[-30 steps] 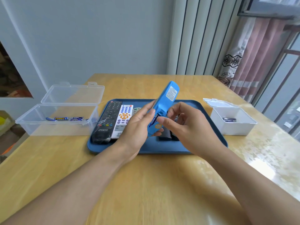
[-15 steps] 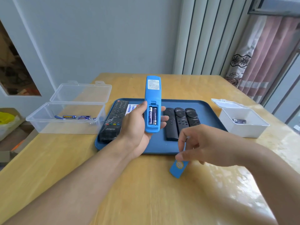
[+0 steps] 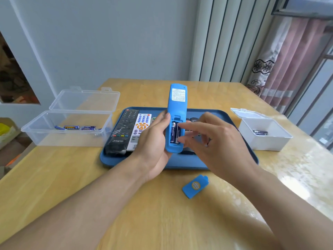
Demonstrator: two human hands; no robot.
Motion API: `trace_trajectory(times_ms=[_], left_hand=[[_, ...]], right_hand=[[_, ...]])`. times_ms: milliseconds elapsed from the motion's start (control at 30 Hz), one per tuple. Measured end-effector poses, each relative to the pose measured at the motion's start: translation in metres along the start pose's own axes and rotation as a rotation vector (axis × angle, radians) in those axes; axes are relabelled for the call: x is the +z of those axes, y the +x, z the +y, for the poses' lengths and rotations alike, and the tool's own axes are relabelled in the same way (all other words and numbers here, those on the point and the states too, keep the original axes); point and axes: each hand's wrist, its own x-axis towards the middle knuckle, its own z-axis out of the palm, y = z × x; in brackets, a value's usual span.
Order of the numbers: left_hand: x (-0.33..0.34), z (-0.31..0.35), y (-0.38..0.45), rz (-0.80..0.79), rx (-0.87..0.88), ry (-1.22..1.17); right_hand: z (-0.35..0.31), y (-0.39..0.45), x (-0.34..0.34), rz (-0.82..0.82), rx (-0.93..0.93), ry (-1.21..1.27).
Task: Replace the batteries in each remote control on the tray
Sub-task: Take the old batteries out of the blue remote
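Note:
My left hand (image 3: 153, 141) grips a blue remote (image 3: 177, 105) upright above the blue tray (image 3: 234, 123), back side toward me. Its battery bay is uncovered and two dark batteries (image 3: 174, 132) sit inside. My right hand (image 3: 212, 139) has its thumb and forefinger at the right-hand battery, fingers spread; nothing is lifted out. The blue battery cover (image 3: 195, 186) lies on the table in front of the tray. A black remote (image 3: 122, 130) and a white remote (image 3: 139, 130) lie on the tray's left side; dark remotes behind my hands are mostly hidden.
A clear lidded box (image 3: 54, 136) at the left holds several batteries (image 3: 79, 127). At the right a small white box (image 3: 266, 143) with its lid open holds a couple of batteries (image 3: 260, 132). The wooden table (image 3: 144, 213) runs toward me; curtains hang at the far right.
The right hand pulled the cover off the remote, laid it on the table in front of the tray, then rose to the exposed batteries. The left hand turned the remote upright.

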Motion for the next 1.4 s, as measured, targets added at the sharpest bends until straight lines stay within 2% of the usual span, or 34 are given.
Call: trace_trajectory(times_ms=[167,400,867,1033,1233,1400], left_hand=[[-0.0011,-0.0028,0.0003,-0.075,0.018,-0.011],[-0.0045,-0.0062,0.0037,-0.085,0.018,-0.038],[-0.0042,-0.0045,0.0019,-0.122,0.022,0.032],[-0.0046,-0.0038,0.0024,-0.118,0.045,0.064],[-0.0018,-0.0071,0.0015,-0.106,0.093,0.174],[0.0008,-0.008,-0.0012,-0.138,0.12,0.221]], right_hand=[[0.0036,0.0,0.0015,-0.016,-0.02,-0.073],[0.0021,0.0004,0.0019,-0.062,-0.045,-0.17],[0.0041,0.0012,0.0039,-0.062,-0.025,-0.093],[0.0017,0.0031,0.0036,-0.096,0.002,-0.039],[0.0007,0.0049,0.0016,-0.058,0.065,0.041],[-0.0046,0.0075,-0.0024,-0.073,0.214,0.276]])
